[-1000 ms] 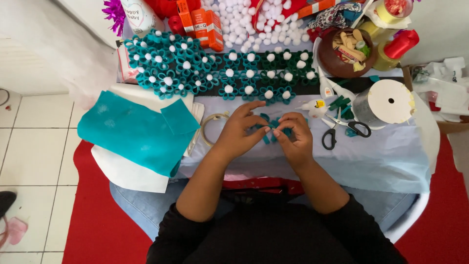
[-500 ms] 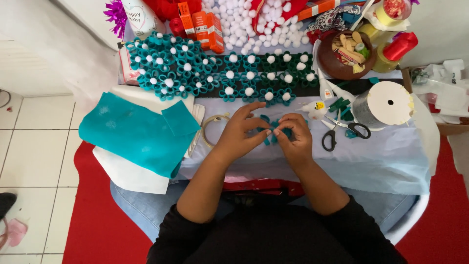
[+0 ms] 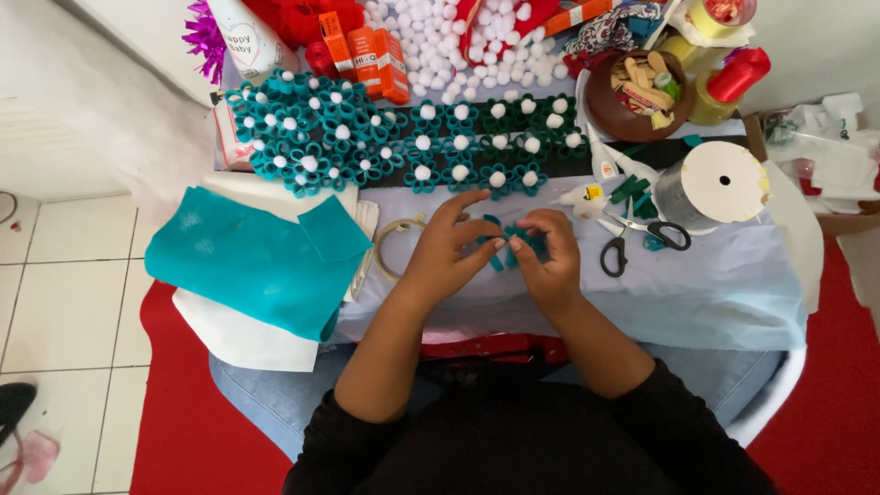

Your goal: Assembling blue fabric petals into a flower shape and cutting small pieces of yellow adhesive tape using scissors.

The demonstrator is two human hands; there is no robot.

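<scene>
Your left hand [image 3: 446, 255] & right hand [image 3: 548, 261]: both in narrow grip on teal felt piece [image 3: 502, 246], mid-bench [image 3: 697, 293], just below flower rows [image 3: 403, 137]. Brown bowl [image 3: 632, 101], upper right: wooden pegs, small bits. Scissors [image 3: 632, 238] near right hand.

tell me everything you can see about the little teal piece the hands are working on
The teal piece is a small dark teal shape of looped strips, felt by the look of it, like the finished flowers lined up behind it but with no white ball visible at its centre. It sits just above the pale blue table cover, pinched between the left hand and the right hand, whose fingertips meet over it. Fingers hide most of it, so its full outline cannot be told.
</scene>
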